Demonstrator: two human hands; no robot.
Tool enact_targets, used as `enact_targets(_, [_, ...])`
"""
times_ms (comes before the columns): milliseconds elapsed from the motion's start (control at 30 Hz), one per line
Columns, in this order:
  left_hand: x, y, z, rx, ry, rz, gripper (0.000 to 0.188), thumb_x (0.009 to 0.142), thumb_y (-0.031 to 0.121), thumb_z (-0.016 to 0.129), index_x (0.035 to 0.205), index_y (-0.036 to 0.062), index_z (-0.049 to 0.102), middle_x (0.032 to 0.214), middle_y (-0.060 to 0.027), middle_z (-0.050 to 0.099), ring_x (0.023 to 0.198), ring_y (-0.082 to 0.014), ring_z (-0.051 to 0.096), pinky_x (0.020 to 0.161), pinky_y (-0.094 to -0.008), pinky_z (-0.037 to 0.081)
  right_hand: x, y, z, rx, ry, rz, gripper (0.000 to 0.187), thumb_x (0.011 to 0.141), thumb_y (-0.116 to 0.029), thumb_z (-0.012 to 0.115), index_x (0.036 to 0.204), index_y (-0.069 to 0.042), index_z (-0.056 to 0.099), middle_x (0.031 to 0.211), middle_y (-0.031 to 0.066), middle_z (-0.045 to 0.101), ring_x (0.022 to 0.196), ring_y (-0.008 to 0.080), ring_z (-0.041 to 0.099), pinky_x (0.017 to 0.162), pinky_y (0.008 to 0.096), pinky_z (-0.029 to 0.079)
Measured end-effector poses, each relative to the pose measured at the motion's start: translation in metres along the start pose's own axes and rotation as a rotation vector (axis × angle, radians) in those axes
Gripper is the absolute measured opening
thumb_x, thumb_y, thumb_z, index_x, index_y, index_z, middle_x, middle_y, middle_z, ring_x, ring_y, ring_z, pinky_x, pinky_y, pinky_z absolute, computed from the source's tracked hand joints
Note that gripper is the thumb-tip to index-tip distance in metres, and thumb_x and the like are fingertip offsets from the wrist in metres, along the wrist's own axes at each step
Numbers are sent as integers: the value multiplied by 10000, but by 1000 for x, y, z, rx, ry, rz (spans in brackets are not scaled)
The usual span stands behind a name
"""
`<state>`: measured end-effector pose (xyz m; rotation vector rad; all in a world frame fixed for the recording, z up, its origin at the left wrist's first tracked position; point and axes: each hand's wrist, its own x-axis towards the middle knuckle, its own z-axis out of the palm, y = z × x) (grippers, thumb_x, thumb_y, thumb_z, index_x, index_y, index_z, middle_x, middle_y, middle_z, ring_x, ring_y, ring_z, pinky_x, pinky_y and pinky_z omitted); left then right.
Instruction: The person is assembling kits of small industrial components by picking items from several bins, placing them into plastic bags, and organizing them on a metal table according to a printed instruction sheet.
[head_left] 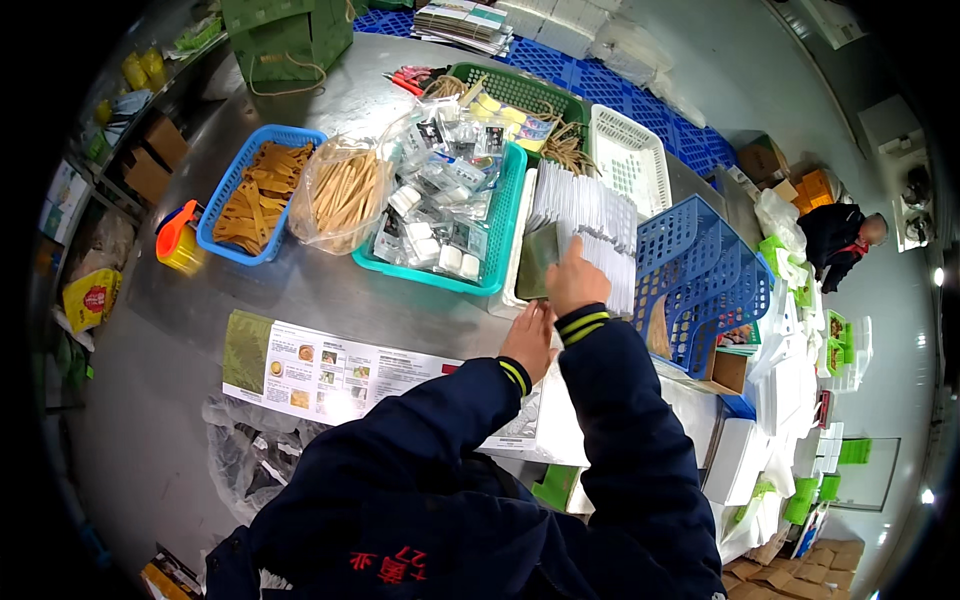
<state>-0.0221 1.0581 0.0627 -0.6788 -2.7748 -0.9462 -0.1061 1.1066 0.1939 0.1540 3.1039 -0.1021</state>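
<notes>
Folded white leaflets (585, 205) stand packed in rows in a white basket (508, 290), with a dark green card-like piece (538, 262) at their front left. My right hand (577, 282) rests on the leaflets; its index finger stretches forward and its other fingers curl under, hiding anything between them. Close by on the left, my left hand (529, 342) lies at the basket's front edge below the green piece, fingers stretched out. A long printed sheet (345, 370) with a green end lies flat on the metal table, left of my left forearm.
A teal basket (425, 283) holds clear packets. Beside it are a bag of wooden cutlery (343, 193) and a blue basket (250, 256) of brown strips. Blue perforated racks (700, 270) stand right, an empty white basket (630, 160) behind. A person (838, 240) is at far right.
</notes>
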Motion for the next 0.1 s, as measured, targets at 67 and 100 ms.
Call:
enact_targets(67, [-5,-6,9,27,1,88,586,730,195,544,1194,-113,362,1305,-254,297,1238,-364,241,1012,-409,226,5,-11,9,-44,8,20,489,749,-271,538,1115,9,377,686,226,602,649,372,605,584,464,468])
enact_targets(100, [-9,-7,8,-1,2,94,616,729,215,559,1205,-112,347,1313,-251,288,1242,-364,236,1022,-408,216,6,-10,15,-45,19,2,508,751,-289,538,1173,-58,375,689,211,612,632,374,606,595,478,469])
